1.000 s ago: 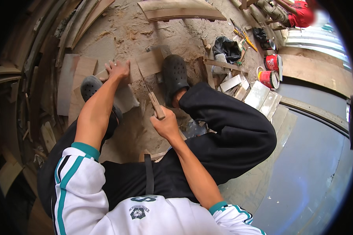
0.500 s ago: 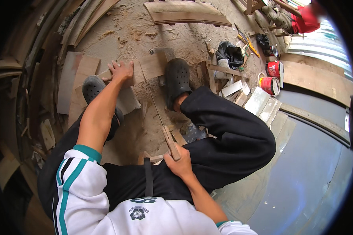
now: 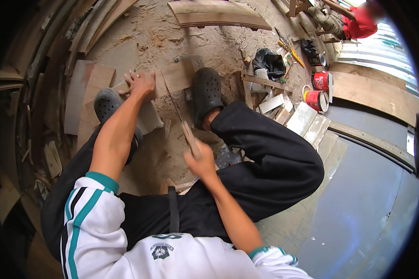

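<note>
My right hand (image 3: 201, 160) is closed round the wooden handle of a handsaw (image 3: 190, 138), a little in front of my lap. The narrow blade runs forward and slightly left from it, and its far end meets a wooden board (image 3: 179, 75) lying crosswise between my feet. My left hand (image 3: 140, 86) rests on the left part of this board with its fingers spread, left of the blade. My right clog (image 3: 207, 93) stands at the board's right end. Another clog (image 3: 108, 106) is on my left foot, beside loose boards.
Long planks (image 3: 44, 65) are stacked along the left. A wide board (image 3: 223, 16) lies ahead on the dusty floor. To the right are wood offcuts (image 3: 271, 103), a black plastic bag (image 3: 269, 64), red paint cans (image 3: 316, 100) and grey sheets (image 3: 358, 195). A person in red (image 3: 361, 23) is at the far right.
My right hand has pushed the saw forward and slightly left, so less of the blade shows on the near side of the board. My left hand stays on the board.
</note>
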Tool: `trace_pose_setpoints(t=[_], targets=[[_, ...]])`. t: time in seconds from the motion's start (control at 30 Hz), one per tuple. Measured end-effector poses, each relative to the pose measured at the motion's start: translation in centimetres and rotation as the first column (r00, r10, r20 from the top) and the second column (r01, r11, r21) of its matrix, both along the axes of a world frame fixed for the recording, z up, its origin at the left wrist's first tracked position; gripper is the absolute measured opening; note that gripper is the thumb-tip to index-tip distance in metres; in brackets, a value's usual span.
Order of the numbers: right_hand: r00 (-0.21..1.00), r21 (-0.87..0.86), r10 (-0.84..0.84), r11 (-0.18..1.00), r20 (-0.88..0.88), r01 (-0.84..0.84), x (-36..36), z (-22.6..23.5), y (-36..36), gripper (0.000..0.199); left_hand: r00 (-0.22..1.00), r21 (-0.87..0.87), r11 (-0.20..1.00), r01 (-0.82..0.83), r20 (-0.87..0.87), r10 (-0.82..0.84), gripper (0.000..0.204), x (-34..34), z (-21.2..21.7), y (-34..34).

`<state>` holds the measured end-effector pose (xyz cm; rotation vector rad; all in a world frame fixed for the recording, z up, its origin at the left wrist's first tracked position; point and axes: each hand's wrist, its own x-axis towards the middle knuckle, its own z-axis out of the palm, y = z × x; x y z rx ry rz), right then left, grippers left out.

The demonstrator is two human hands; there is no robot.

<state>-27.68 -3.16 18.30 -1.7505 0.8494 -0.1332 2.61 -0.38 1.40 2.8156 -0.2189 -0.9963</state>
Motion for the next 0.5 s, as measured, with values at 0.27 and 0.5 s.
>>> trace_pose_setpoints(t=[0.27,0.5], targets=[[0.991,-0.026,0.055,0.998,-0.118,-0.059,-4.3,7.3,1.8,0.013,1.000,-0.022,0.999,-0.031,-0.006,0.030,0.075,0.3,0.5,0.7],[0.996,-0.039,0.045,0.998,-0.082,-0.049,1.9,-1.4,-0.3,0.012,0.999,-0.005,1.000,-0.020,-0.031,0.020,0.073,0.7,-1.1,0.6]])
